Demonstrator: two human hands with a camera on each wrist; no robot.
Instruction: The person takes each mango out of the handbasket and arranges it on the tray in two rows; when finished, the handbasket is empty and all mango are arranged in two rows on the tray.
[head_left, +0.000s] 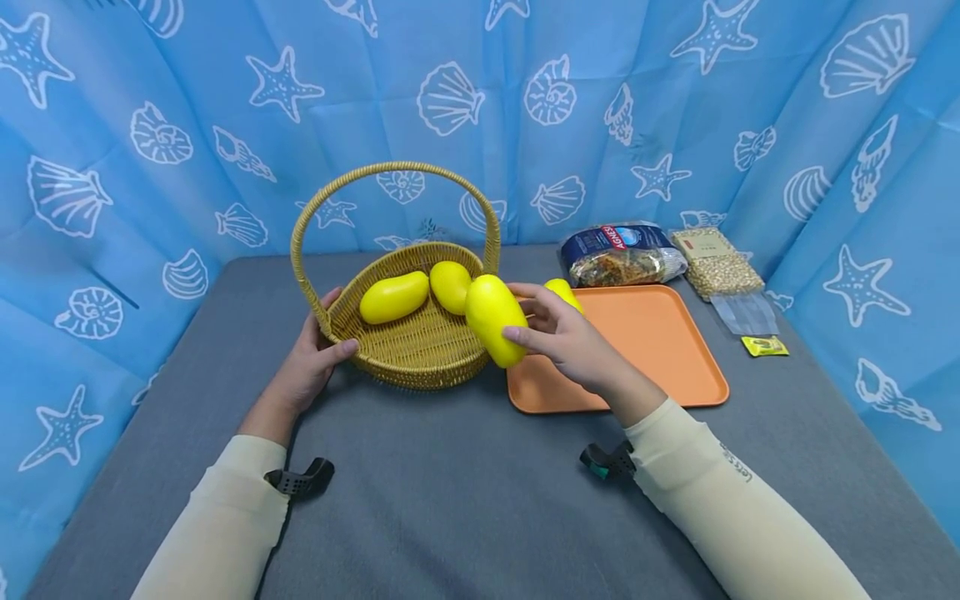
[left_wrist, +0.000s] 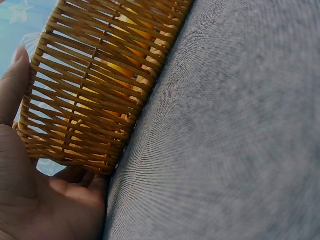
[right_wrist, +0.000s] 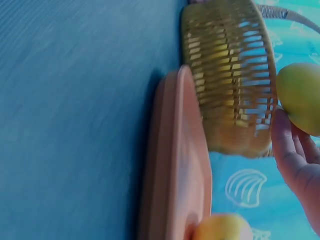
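A wicker basket [head_left: 420, 371] with a tall arched handle stands on the table, holding two yellow mangoes [head_left: 393, 298], one to the left and one at the back. At its left side my left hand [head_left: 309, 367] grips it, thumb over the rim; the left wrist view shows the woven wall [left_wrist: 85, 90] beside that hand. My right hand [head_left: 573, 346] holds another mango [head_left: 493, 319] between thumb and fingers, above the basket's right rim. Behind the right hand, a further mango [head_left: 562, 292], partly hidden, lies on the orange tray [head_left: 652, 350].
Behind the tray lies a blue-labelled pasta bag [head_left: 622, 252]. To its right are a clear packet of pale grains [head_left: 716, 260] and a small yellow sachet [head_left: 765, 346]. A blue curtain [head_left: 510, 133] with shell prints surrounds the grey table [head_left: 450, 500].
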